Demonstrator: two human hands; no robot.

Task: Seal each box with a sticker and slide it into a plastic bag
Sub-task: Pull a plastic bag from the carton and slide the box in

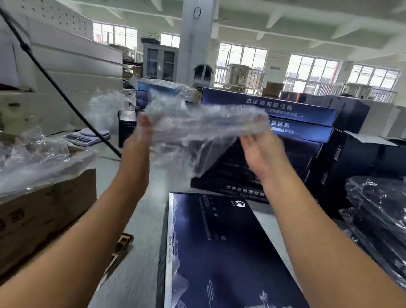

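We had a brown cardboard carton (31, 220) at far left, a small digital scale (88, 137) beyond it, a black cable (56, 84) slanting down across, and a white pillar (196, 30) before bright windows (242, 59).
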